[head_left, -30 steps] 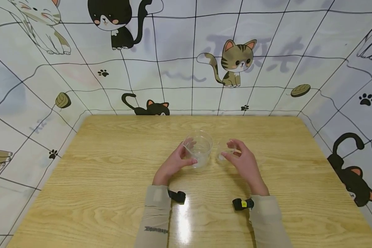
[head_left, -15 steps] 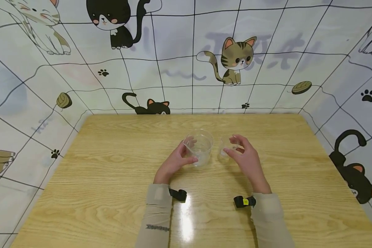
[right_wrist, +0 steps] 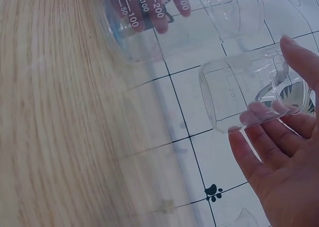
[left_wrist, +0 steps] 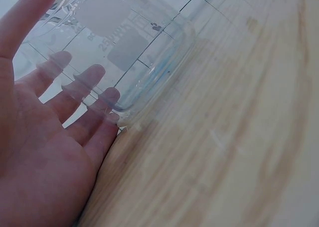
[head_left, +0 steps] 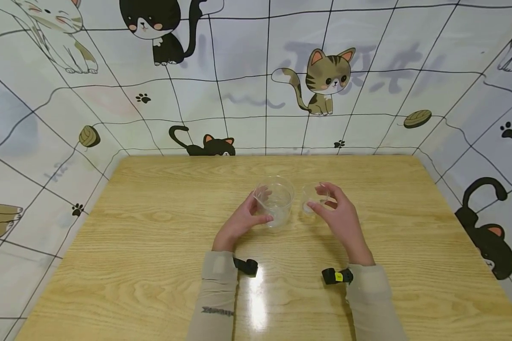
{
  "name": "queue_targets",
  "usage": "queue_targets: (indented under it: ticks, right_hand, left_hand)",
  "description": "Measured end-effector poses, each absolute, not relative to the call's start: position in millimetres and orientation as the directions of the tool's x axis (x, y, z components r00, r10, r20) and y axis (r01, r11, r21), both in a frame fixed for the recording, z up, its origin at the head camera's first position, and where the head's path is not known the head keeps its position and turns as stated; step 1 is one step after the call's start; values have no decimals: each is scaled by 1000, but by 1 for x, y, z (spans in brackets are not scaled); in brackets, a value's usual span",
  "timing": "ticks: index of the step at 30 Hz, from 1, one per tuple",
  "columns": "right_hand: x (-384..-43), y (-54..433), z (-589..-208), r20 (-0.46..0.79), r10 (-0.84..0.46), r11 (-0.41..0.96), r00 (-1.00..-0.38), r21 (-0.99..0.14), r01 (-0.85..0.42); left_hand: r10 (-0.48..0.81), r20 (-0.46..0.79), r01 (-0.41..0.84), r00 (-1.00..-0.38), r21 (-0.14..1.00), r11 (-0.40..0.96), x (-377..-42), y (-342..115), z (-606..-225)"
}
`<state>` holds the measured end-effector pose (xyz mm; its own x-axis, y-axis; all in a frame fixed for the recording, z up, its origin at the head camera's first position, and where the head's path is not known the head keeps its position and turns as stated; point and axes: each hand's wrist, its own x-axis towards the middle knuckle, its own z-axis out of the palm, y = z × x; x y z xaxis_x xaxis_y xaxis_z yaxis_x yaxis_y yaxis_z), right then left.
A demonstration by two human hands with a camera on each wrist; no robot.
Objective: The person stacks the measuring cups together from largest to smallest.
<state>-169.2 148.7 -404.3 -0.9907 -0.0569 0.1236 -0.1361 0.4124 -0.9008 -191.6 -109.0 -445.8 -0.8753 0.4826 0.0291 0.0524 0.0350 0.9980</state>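
Note:
My left hand (head_left: 243,218) holds a large clear glass beaker (head_left: 280,201) on the table, thumb on the near side and fingers behind it. White volume markings show on its wall in the right wrist view, with a bluish tint near the base. To its right, my right hand (head_left: 339,213) grips a smaller clear beaker (right_wrist: 239,92) between thumb and fingers. A gap separates the small beaker from the tabletop in the right wrist view. The two beakers stand side by side, slightly apart. Through the glass, the left fingertips (left_wrist: 92,75) are visible.
Both beakers are near the middle of a light wooden table (head_left: 162,227). A white backdrop (head_left: 247,104) with grid lines and cartoon cats rises along the table's back and sides. Each wrist wears a black strap, such as the right strap (head_left: 337,276).
My right hand has shifted slightly away and to the right with the small beaker. The left hand keeps its hold on the large beaker, and the head view has tilted a little.

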Motion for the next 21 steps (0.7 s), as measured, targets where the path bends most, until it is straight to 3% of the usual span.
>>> queue_targets:
  ticks: [21]
  right_hand:
    - [-171,143,-405,186,-82,439,-979,-875,-203]
  left_hand:
    - [479,23,46,-877,998,37,-194,-108,-448]
